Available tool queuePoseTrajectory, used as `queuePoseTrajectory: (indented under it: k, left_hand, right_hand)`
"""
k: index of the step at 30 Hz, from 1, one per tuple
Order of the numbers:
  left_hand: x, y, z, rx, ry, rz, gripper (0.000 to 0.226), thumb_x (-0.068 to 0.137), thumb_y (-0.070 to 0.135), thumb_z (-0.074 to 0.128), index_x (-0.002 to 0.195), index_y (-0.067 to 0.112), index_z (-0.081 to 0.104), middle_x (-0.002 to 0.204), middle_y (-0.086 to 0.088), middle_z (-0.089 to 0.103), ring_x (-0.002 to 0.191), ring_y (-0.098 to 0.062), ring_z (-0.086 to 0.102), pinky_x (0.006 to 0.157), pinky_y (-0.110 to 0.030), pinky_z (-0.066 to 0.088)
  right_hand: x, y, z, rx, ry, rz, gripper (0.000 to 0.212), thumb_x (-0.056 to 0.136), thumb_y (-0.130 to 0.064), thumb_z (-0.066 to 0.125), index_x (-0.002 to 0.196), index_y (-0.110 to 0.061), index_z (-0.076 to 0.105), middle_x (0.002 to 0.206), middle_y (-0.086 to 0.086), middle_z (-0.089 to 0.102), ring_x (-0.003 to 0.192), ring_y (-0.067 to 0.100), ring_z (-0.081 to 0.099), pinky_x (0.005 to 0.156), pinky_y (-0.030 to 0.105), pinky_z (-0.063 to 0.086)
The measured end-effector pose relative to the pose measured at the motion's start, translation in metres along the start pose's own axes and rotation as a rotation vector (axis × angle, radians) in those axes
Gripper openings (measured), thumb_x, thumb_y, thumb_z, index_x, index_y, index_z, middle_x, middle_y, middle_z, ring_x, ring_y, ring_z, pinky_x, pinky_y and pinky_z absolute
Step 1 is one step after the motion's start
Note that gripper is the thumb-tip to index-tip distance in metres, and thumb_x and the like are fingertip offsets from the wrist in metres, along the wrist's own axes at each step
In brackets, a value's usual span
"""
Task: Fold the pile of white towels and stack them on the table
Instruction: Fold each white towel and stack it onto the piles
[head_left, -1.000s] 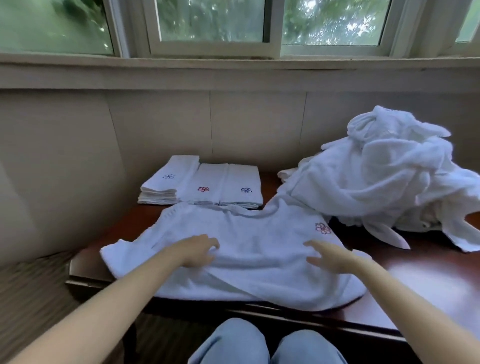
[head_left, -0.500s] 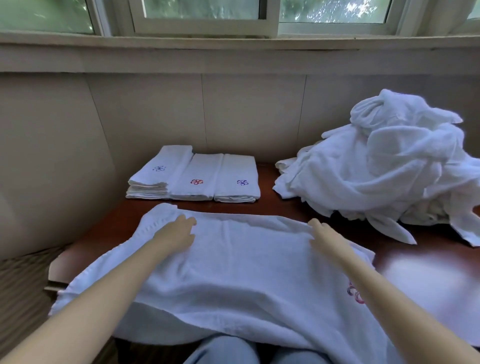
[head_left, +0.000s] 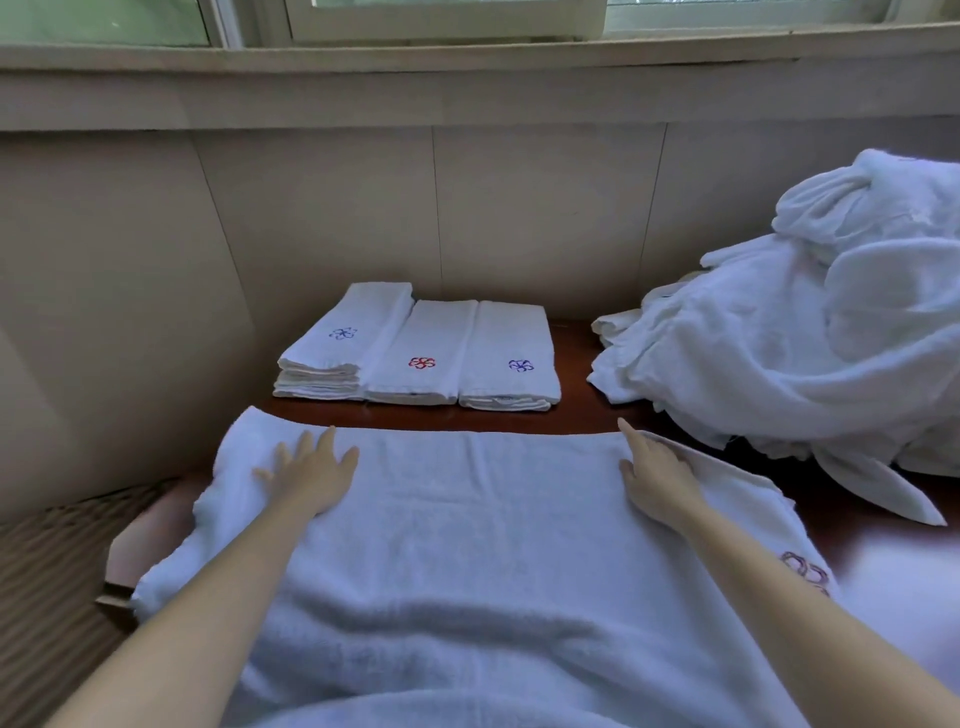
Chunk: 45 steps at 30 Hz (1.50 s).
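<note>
Towel (head_left: 478, 519) now pulled flatter across the counter (head_left: 576, 415), left hand (head_left: 306, 475) further out, fingers spread flat, right hand (head_left: 657, 478) fingers straight at the far edge, folded towels (head_left: 421, 353) behind, loose pile (head_left: 831, 353) at right.

The towel (head_left: 467, 525) now lies drawn toward the person, its far edge straight and apart from the folded stacks (head_left: 415, 353). The left hand (head_left: 306, 475) and right hand (head_left: 657, 475) now rest flat at that edge.
</note>
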<state>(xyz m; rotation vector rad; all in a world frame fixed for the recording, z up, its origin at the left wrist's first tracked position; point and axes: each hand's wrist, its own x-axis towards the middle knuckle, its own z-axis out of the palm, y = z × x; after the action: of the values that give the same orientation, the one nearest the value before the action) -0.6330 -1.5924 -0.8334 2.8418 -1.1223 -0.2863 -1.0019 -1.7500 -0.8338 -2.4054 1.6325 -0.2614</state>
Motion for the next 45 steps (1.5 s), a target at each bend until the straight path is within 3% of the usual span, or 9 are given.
queuePoseTrajectory:
  k: [6, 11, 16, 21, 29, 32, 34, 37, 45]
  left_hand:
    - [0.031, -0.017, -0.024, -0.062, 0.116, 0.008, 0.058, 0.096, 0.013, 0.032, 0.149, 0.034, 0.021, 0.136, -0.010, 0.030, 0.114, -0.030, 0.042, 0.090, -0.040, 0.040]
    - [0.051, -0.027, -0.054, -0.111, -0.054, -0.014, 0.008, 0.091, 0.014, 0.042, 0.089, 0.012, 0.050, 0.122, -0.014, 0.031, 0.064, -0.021, 0.037, 0.064, -0.029, 0.038]
    - [0.052, -0.021, -0.063, -0.218, 0.391, 0.129, 0.009, 0.089, 0.003, 0.044, 0.083, 0.008, 0.042, 0.105, -0.020, 0.049, 0.096, -0.038, 0.047, 0.076, -0.042, 0.038]
    - [0.021, -0.021, -0.062, -0.496, 0.702, 0.244, 0.019, 0.080, -0.011, 0.045, 0.078, 0.007, 0.039, 0.090, -0.020, 0.046, 0.074, -0.029, 0.037, 0.059, -0.038, 0.028]
    - [-0.045, -0.088, -0.008, -0.338, 0.375, 0.122, 0.011, 0.082, -0.002, 0.052, 0.089, 0.007, 0.050, 0.099, -0.015, 0.053, 0.086, -0.035, 0.049, 0.068, -0.038, 0.038]
    - [-0.056, -0.087, -0.009, -0.092, 0.297, 0.033, 0.038, 0.089, 0.008, 0.049, 0.127, 0.007, 0.046, 0.128, -0.017, 0.043, 0.112, -0.037, 0.047, 0.092, -0.039, 0.039]
    - [-0.065, -0.071, -0.011, -0.029, 0.274, 0.020, 0.050, 0.090, 0.014, 0.048, 0.138, 0.014, 0.036, 0.141, -0.015, 0.030, 0.120, -0.038, 0.043, 0.096, -0.040, 0.040]
    - [-0.076, -0.040, -0.002, -0.119, 0.107, 0.078, 0.053, 0.096, 0.025, 0.042, 0.146, 0.027, 0.026, 0.156, -0.009, 0.009, 0.129, -0.039, 0.037, 0.101, -0.044, 0.038]
    - [-0.052, -0.034, 0.010, -0.337, 0.133, 0.107, 0.059, 0.100, 0.031, 0.038, 0.152, 0.013, 0.017, 0.161, -0.002, 0.008, 0.145, -0.026, 0.018, 0.114, -0.041, 0.022]
  right_hand:
    - [0.029, -0.008, 0.003, -0.163, 0.081, 0.097, 0.048, 0.100, -0.019, 0.033, 0.148, -0.023, 0.027, 0.129, 0.016, 0.040, 0.115, 0.035, 0.038, 0.098, 0.039, 0.036]
    - [0.052, -0.014, 0.001, -0.271, 0.116, 0.096, 0.031, 0.096, -0.008, 0.022, 0.117, -0.006, 0.045, 0.124, 0.019, 0.046, 0.110, 0.037, 0.046, 0.095, 0.040, 0.035]
    - [0.059, -0.019, -0.011, 0.106, 0.376, 0.101, 0.027, 0.095, 0.000, 0.026, 0.114, 0.002, 0.045, 0.114, 0.023, 0.053, 0.100, 0.038, 0.053, 0.078, 0.040, 0.041]
    - [0.036, -0.028, -0.034, 0.293, 0.732, -0.005, 0.009, 0.090, -0.004, 0.039, 0.085, -0.005, 0.047, 0.087, 0.022, 0.052, 0.084, 0.036, 0.049, 0.072, 0.039, 0.037]
    - [-0.072, 0.008, -0.009, -0.181, 0.557, -0.487, 0.037, 0.058, -0.018, 0.040, 0.081, -0.001, 0.064, 0.060, 0.012, 0.054, 0.059, 0.035, 0.057, 0.070, 0.039, 0.042]
    - [-0.077, 0.001, -0.008, -0.318, 0.401, -0.361, 0.058, 0.043, -0.001, 0.072, 0.101, 0.001, 0.069, 0.078, 0.017, 0.062, 0.065, 0.039, 0.060, 0.056, 0.042, 0.052]
    - [-0.072, -0.007, -0.010, -0.434, 0.323, -0.233, 0.076, 0.060, -0.005, 0.072, 0.133, -0.007, 0.052, 0.113, 0.019, 0.057, 0.093, 0.038, 0.056, 0.074, 0.043, 0.049]
    - [-0.063, -0.016, -0.007, -0.470, 0.204, -0.127, 0.051, 0.088, -0.018, 0.046, 0.139, -0.025, 0.040, 0.140, 0.003, 0.039, 0.124, 0.026, 0.038, 0.094, 0.032, 0.035]
    - [-0.036, -0.018, 0.008, -0.051, 0.372, -0.111, 0.031, 0.070, 0.016, 0.057, 0.098, 0.006, 0.066, 0.094, 0.022, 0.066, 0.097, 0.043, 0.054, 0.078, 0.047, 0.046]
